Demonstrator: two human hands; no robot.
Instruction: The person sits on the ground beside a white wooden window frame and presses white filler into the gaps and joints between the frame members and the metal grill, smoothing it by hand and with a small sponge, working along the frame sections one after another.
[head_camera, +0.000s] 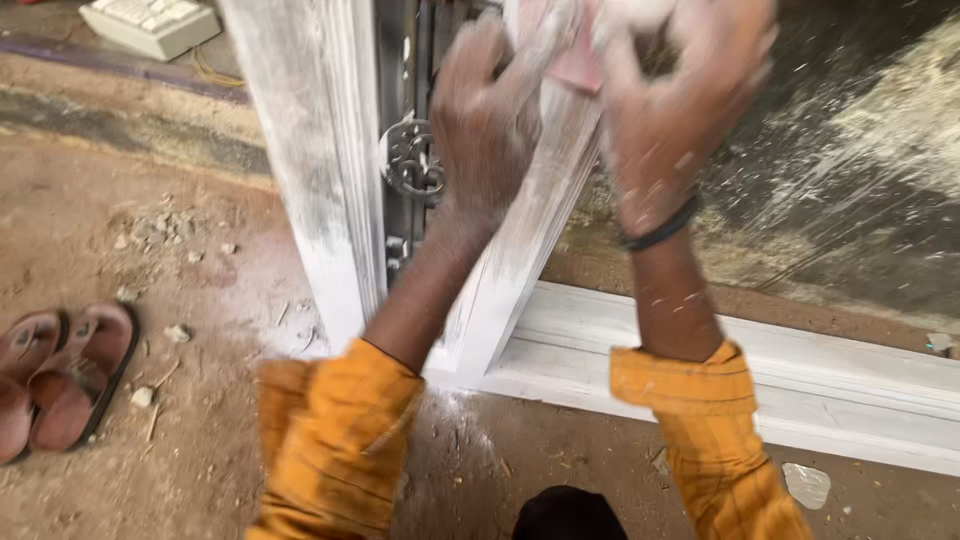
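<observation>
Pressing pinkish sandpaper (578, 62) between both hands, left hand (487, 120), right hand (668, 110), against white frame (520, 250)

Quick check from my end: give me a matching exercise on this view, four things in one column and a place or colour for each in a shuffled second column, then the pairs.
Things:
1. sandals
2. wristband
3. sleeves
4. metal latch

Descriptions:
A. dark, around the right wrist
B. orange-yellow, rolled back on both forearms
C. brown, on the dirt floor at the far left
D. on the dark door, just left of the left hand

Pairs: 1-C, 2-A, 3-B, 4-D

Both hands, the right hand too, are dusted white and press on the white-painted frame.
</observation>
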